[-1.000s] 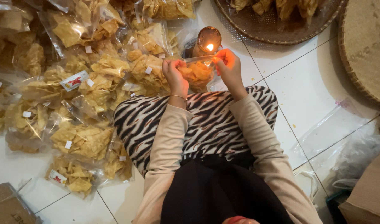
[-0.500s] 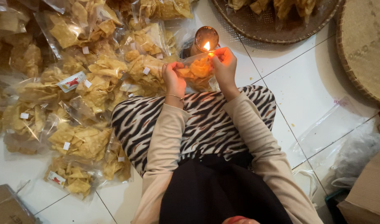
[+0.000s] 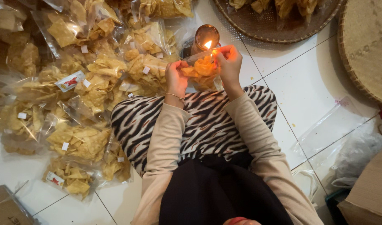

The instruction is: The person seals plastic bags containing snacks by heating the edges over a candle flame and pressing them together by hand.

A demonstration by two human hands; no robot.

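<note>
Clear plastic bags of yellow chips [image 3: 87, 83] lie heaped on the white tiled floor [image 3: 307, 87] at the left. At centre, above a zebra-striped lap, the left hand [image 3: 176, 79] pinches one end of a chip-filled bag [image 3: 199, 71] — grip closed on it. The right hand [image 3: 229, 62] clamps the other end, holding the bag's top edge at the flame of a small oil lamp [image 3: 207, 36]. Right of them sit woven trays [image 3: 282, 31].
</note>
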